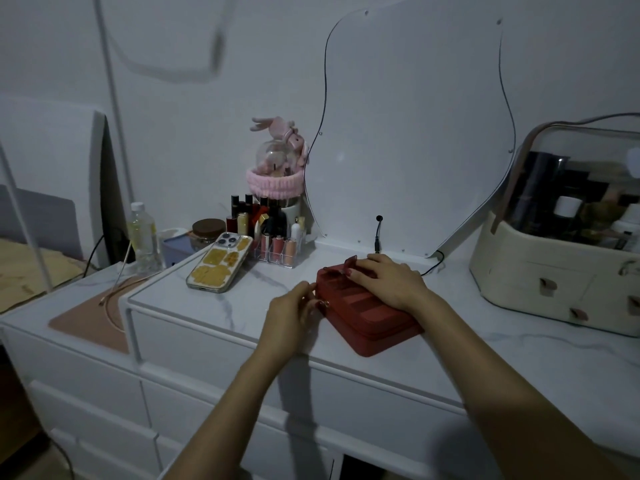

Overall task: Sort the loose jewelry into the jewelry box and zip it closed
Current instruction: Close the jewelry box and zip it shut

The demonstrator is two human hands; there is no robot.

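meanwhile my right hand point(388, 284) lay flat, fingers straight, on the red jewelry box point(367, 315) on the marble dresser top point(214, 306); my left hand point(294, 311) pinched at its near-left corner.

Both arms outstretched, right hand point(388, 282) flat, palm down, left hand point(294, 308) with fingers curled.

Left hand point(294, 311) fingertips blurred at red fabric jewelry box point(367, 317), nine o'clock edge, zip pull unclear; cream cosmetics case point(554, 271) cut off at three o'clock
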